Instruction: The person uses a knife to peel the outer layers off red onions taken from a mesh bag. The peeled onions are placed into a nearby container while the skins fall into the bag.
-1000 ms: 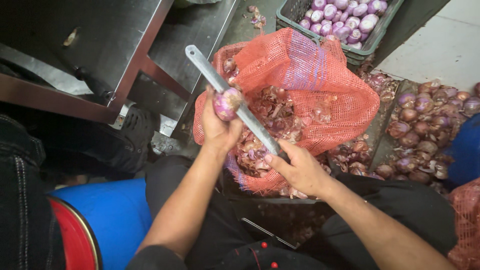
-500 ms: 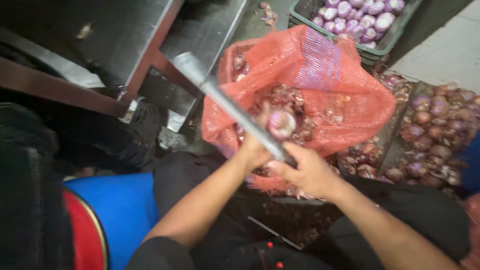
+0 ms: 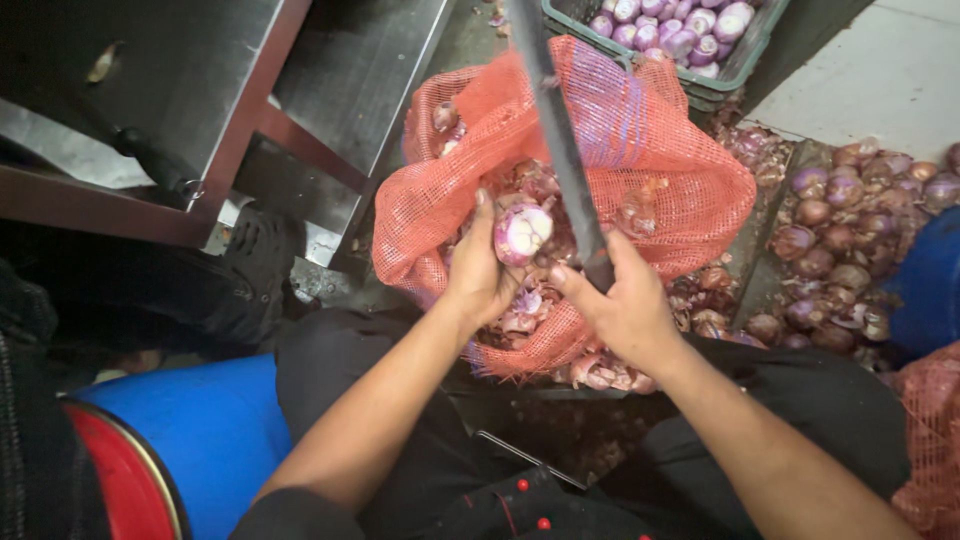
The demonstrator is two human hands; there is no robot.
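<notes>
Two hands meet over the orange mesh sack (image 3: pixel 660 190), which lies open and holds a heap of onion skins and trimmings. At the near side of the sack's mouth the left hand (image 3: pixel 480 275) is curled about a half-peeled red onion (image 3: pixel 522 232) — fingers closed behind it, the pale flesh turned up. Just right of that onion the right hand (image 3: pixel 625 305) is clenched on the handle of a long knife (image 3: pixel 560 140), whose grey blade runs away across the sack toward its far edge. Beyond the sack stands a green crate (image 3: pixel 745 65) of peeled onions; right of the sack, unpeeled red onions (image 3: pixel 850 230) lie in a loose pile — well apart from both hands. Left of the sack stands a metal table frame (image 3: pixel 250 130).
</notes>
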